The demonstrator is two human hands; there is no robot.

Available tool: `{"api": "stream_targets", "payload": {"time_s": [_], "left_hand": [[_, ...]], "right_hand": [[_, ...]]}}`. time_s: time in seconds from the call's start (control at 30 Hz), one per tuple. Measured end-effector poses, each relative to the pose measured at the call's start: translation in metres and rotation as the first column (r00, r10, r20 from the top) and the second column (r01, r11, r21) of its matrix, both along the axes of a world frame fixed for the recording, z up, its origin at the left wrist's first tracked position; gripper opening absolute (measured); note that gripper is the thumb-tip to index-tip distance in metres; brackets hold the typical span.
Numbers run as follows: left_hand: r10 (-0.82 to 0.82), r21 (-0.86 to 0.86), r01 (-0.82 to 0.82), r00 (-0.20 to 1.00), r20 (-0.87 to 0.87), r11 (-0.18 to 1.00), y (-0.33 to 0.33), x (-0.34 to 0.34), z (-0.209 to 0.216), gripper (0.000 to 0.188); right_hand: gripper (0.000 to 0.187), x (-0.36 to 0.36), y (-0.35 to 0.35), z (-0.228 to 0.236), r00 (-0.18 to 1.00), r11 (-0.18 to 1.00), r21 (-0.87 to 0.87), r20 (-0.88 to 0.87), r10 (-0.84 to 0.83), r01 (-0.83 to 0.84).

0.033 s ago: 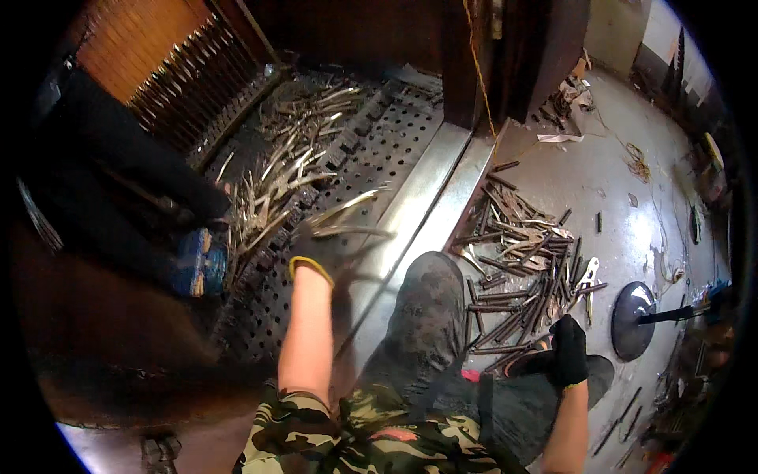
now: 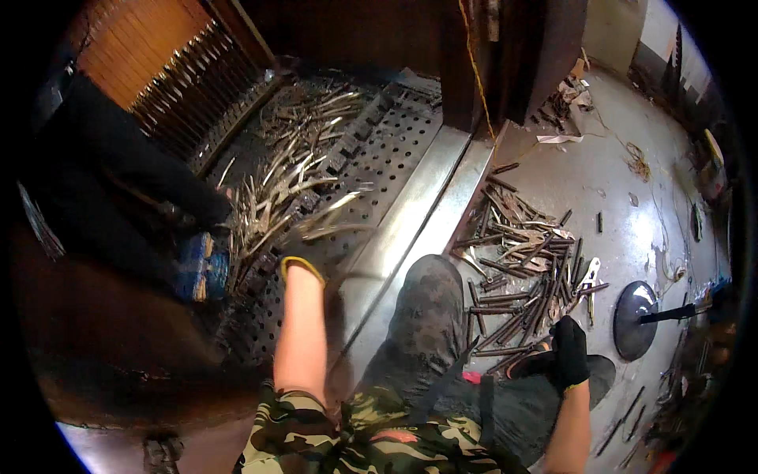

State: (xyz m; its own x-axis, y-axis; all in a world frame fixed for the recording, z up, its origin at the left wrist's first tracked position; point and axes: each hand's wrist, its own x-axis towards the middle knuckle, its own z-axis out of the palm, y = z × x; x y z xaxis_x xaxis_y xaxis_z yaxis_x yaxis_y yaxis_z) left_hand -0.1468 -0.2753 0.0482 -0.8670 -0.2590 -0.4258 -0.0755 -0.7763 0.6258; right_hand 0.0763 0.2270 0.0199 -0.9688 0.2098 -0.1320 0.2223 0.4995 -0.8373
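Note:
My left hand (image 2: 290,246), in a dark glove with a yellow cuff, is over the perforated metal plate (image 2: 399,142). It is closed on bare metal pliers (image 2: 335,223) whose two curved handles spread to the right, smeared by motion. Just beyond lies a heap of similar bright metal pliers pieces (image 2: 276,189). My right hand (image 2: 568,351), gloved in black, is curled closed by my right knee; what it holds, if anything, is hidden. Near it, on the grey floor, is a pile of dark rods and flat tool pieces (image 2: 521,276).
A smooth metal rail (image 2: 418,213) divides the plate from the floor. At left are another person's dark-clad legs (image 2: 118,150) and a blue bundle (image 2: 204,267). A rack of metal pieces (image 2: 185,79) leans behind. A round black base (image 2: 635,320) stands right of the rods.
My left hand and the pliers have shifted slightly left. My right hand stays almost where it was, by the knee.

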Motion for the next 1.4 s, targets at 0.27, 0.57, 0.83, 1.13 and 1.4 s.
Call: {"api": "stream_targets", "payload": {"time_s": [0.27, 0.57, 0.83, 1.13, 1.4], "left_hand": [[0.065, -0.149, -0.059, 0.997, 0.032, 0.987, -0.116, -0.061, 0.012, 0.051], [-0.728, -0.671, 0.707, 0.579, 0.367, 0.224, 0.202, -0.112, -0.024, 0.044], [-0.683, -0.726, 0.121, 0.263, 0.681, -0.677, 0.423, -0.051, -0.179, 0.047], [-0.425, -0.471, 0.000, 0.432, 0.796, -0.882, 0.415, -0.013, -0.309, 0.061], [-0.329, -0.315, -0.096, 0.229, 0.916, -0.944, 0.478, -0.189, -0.338, 0.042]], "right_hand": [[0.022, -0.007, 0.048, -0.048, 0.827, 0.767, 0.629, -0.357, 0.434, -0.131], [0.024, -0.106, 0.098, 0.007, 0.970, 0.990, -0.017, -0.198, -0.139, 0.138], [0.032, -0.112, 0.119, 0.013, 0.765, 0.512, -0.674, 0.123, -0.633, 0.532], [0.022, -0.118, 0.159, 0.018, 0.652, 0.371, -0.634, 0.288, -0.701, 0.678], [0.018, -0.101, 0.178, 0.004, 0.676, 0.467, -0.570, 0.227, -0.701, 0.676]]}}
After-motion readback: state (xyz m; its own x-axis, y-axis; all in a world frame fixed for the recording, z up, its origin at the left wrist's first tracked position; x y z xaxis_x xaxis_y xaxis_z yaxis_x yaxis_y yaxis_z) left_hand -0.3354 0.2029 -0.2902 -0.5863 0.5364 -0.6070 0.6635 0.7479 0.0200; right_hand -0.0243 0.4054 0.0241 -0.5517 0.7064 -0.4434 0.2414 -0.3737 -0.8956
